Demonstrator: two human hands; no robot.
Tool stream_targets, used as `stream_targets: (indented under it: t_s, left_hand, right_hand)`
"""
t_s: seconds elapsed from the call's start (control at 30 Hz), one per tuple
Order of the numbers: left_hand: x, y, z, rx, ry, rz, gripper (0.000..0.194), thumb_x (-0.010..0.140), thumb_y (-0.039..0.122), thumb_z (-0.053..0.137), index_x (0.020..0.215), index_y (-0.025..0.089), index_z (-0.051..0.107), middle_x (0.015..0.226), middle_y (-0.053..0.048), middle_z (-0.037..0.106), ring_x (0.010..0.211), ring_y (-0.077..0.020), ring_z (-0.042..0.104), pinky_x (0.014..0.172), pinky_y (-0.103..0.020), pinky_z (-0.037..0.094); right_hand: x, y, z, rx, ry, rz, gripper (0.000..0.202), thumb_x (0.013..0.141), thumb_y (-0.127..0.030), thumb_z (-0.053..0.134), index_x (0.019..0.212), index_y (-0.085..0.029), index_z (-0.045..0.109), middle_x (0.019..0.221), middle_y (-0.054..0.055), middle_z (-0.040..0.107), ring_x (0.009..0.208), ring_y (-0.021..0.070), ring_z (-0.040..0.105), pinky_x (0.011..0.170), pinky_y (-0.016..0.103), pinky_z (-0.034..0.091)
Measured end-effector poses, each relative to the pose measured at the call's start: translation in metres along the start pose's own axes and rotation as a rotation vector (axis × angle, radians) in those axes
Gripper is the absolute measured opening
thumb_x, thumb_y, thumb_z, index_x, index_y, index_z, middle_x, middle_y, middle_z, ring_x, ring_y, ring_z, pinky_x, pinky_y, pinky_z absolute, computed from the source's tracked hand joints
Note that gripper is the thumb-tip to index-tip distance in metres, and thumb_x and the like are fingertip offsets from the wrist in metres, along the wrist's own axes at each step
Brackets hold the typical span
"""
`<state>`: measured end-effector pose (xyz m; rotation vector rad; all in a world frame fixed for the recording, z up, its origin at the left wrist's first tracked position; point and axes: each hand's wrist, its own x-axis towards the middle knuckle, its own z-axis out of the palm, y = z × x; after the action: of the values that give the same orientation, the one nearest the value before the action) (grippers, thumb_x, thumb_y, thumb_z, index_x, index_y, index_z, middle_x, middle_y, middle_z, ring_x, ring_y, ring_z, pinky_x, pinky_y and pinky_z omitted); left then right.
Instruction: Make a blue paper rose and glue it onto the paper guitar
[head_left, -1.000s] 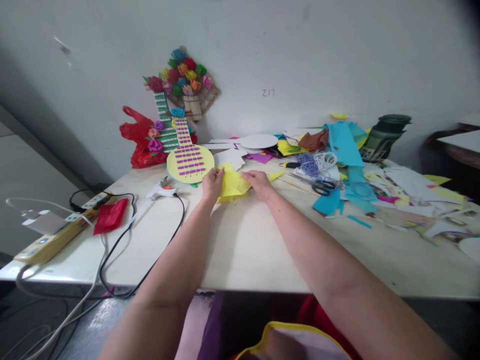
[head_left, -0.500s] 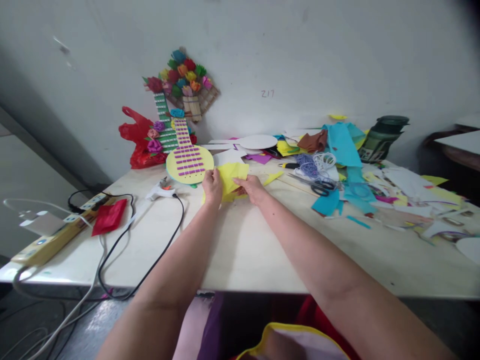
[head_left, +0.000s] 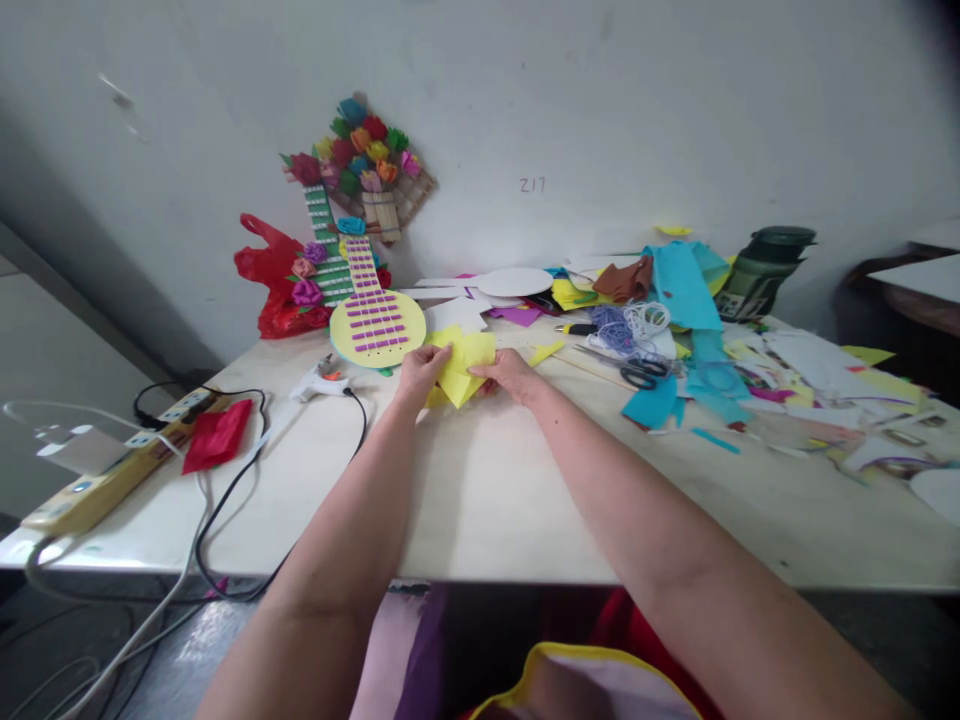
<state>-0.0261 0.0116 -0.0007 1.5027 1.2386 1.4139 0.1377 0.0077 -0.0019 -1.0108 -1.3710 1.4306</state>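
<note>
A piece of yellow paper [head_left: 459,375] is stretched between my two hands, just above the middle of the table. My left hand [head_left: 421,375] pinches its left side, the thumb lying over the sheet. On the other side my right hand [head_left: 511,376] grips the right edge, its fingers partly hidden behind the paper. The sheet's lower edge comes to a point facing me. Behind my left hand lies a yellow guitar-shaped cutout [head_left: 378,330] with rows of purple strips. Beyond my hands is a white paper piece [head_left: 456,315].
A glue gun [head_left: 322,383] with a black cable lies left, near a power strip [head_left: 90,488] and a red packet [head_left: 217,436]. Scissors [head_left: 637,372], string [head_left: 646,325], blue paper [head_left: 686,285] and paper scraps cover the right. A dark green bottle [head_left: 765,272] stands behind them.
My hands have shifted their hold on the yellow paper. My left hand has tilted, its thumb now over the sheet, and the paper's lower edge has turned into a downward point.
</note>
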Motion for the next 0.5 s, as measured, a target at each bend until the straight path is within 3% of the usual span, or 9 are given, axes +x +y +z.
stream_targets:
  t_s: [0.13,0.3,0.5]
  left_hand:
    - [0.002,-0.002,0.002,0.055,0.104,0.014,0.036,0.067,0.049,0.062,0.057,0.017,0.048,0.044,0.005,0.041,0.036,-0.0057,0.034,0.034,-0.020,0.025]
    - [0.003,-0.003,0.009,-0.004,0.232,-0.006,0.034,0.069,0.047,0.060,0.059,0.017,0.046,0.048,0.005,0.042,0.039,-0.0063,0.038,0.036,-0.019,0.030]
    - [-0.004,0.001,0.020,-0.071,0.264,-0.008,0.030,0.070,0.044,0.058,0.066,0.017,0.047,0.055,0.004,0.045,0.047,-0.0075,0.043,0.042,-0.020,0.036]
  right_hand:
    - [0.001,0.000,-0.003,0.106,-0.007,-0.024,0.025,0.067,-0.034,0.070,0.071,-0.012,0.059,0.055,0.004,0.064,0.044,0.0121,0.058,0.038,0.020,0.042]
    - [0.003,0.001,0.000,0.191,-0.051,0.008,0.030,0.064,-0.035,0.073,0.074,-0.011,0.059,0.063,0.007,0.066,0.051,0.0129,0.060,0.042,0.021,0.048]
    - [0.006,0.004,0.008,0.126,0.107,0.014,0.019,0.063,-0.023,0.073,0.070,-0.013,0.058,0.056,0.002,0.063,0.047,0.0110,0.056,0.041,0.020,0.044]
